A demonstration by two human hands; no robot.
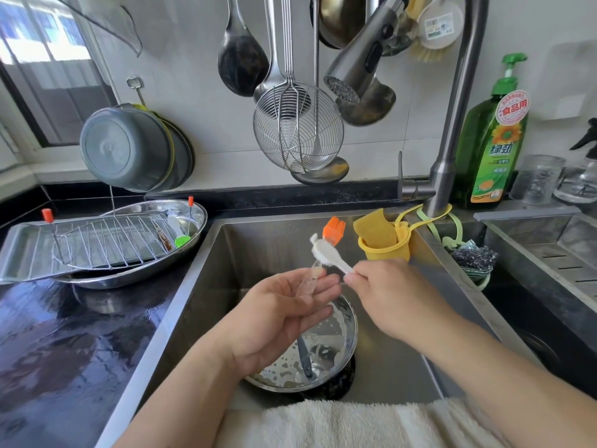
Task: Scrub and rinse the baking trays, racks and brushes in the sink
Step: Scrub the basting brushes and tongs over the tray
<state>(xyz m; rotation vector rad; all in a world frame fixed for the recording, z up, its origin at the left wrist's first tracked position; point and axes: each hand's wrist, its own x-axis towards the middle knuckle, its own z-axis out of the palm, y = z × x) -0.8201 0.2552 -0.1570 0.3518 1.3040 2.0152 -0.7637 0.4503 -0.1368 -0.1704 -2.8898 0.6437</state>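
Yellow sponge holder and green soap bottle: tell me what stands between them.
In the head view, the faucet's steel base rises between the yellow sponge holder and the green soap bottle.

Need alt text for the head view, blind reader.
Over a steel sink, the right hand pinches a white toothbrush-like brush against a clear-handled, orange-bristled silicone brush held in the left hand. A soapy round metal pan sits below.

Wet black counter [48, 334]: oval steel dish [135, 273]; sink [403, 350]: soapy bowl [336, 347].
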